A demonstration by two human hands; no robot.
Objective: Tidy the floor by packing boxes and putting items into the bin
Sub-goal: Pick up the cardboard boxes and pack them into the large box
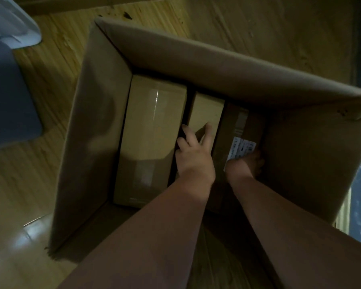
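Big box (196,59) sits open on the floor (40,174), both arms reaching down into it. Three smaller boxes are packed side by side at the bottom: left box (152,130), narrow middle box (206,111), dark labelled box (236,122) with a white label (241,148). The hands are apart. Left hand (194,151) is on the middle box, fingers curling into the dark gap beside the left box, thumb across its top, so it looks clamped on that box. Right hand (246,163) is low at the near end of the labelled box, touching the label's edge; its fingers are in shadow, so I cannot tell whether it grips or just pushes. Likely step: seating or squaring these boxes. Risks: the gap by the left box is tight, so fingers can get pinched if the middle box slides over. A one-sided grip may tilt the middle box and jam it against its neighbours. Pushing on the labelled box may scuff or peel the label. Leaning on the big box's near wall could buckle it or tip the box. Dim light and blur make misplacement easy. A pale tub (8,24) sits well apart at top left, possibly the bin.
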